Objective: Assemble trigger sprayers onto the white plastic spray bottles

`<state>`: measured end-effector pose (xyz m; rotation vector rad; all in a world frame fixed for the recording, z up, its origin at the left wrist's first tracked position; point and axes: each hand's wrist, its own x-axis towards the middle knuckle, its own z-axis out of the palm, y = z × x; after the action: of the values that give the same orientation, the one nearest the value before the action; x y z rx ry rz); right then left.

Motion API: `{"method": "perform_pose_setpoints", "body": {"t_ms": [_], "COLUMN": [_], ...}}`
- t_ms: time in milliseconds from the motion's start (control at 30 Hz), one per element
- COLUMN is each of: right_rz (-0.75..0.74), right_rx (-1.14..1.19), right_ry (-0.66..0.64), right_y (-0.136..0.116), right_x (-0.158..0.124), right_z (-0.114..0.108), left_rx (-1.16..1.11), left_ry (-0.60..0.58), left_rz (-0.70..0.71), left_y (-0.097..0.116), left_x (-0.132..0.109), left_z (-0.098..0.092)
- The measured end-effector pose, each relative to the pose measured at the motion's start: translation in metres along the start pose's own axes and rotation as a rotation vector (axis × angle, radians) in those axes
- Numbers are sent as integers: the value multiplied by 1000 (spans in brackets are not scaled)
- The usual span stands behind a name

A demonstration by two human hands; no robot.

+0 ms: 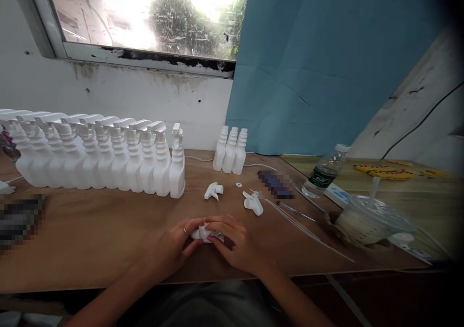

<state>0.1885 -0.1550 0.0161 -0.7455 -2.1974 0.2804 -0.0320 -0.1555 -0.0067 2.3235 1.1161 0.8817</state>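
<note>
Close to the table's front edge, a white trigger spray head point(206, 234) lies between my two hands. My left hand point(181, 240) has its fingers closed round the left end, and a ring shows on one finger. The fingers of my right hand point(232, 240) pinch the other end, covering part of it. Just beyond my hands lies a second trigger spray head point(213, 191). Farther right is a third spray head point(253, 203), with a small white ring point(239, 185) near it.
White spray bottles point(118, 165) with heads stand in a long row at the left. Three bottles without heads point(230, 152) stand near the wall. Thin white tubes point(308, 232), a screwdriver point(295, 210), a water bottle point(322, 175) and a lidded cup point(369, 220) occupy the right side.
</note>
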Motion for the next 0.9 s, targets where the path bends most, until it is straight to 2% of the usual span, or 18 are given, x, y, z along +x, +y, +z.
{"method": "perform_pose_setpoints", "body": {"t_ms": [133,333,533,667,800,900], "right_rz": [20,92,33,40,125,236], "right_rx": [-28,-38,7,34,84,35], "right_ry": [-1,-27,-3,-9,-36,104], "right_y": [-2,-2,6,3,0,19], "right_x": [0,-1,-2,-1,3,2], "right_z": [3,9,12,12,-1,-29], "left_rx": [73,118,134,161,214,266], "left_ry": [-40,-33,-54,-53,-51,-36], "left_rz": [25,115,165,177,150,133], "left_y": [7,6,7,10,8,6], "left_x": [0,2,4,4,1,-1], "left_z": [-6,-6,-9,-12,-9,-5]}}
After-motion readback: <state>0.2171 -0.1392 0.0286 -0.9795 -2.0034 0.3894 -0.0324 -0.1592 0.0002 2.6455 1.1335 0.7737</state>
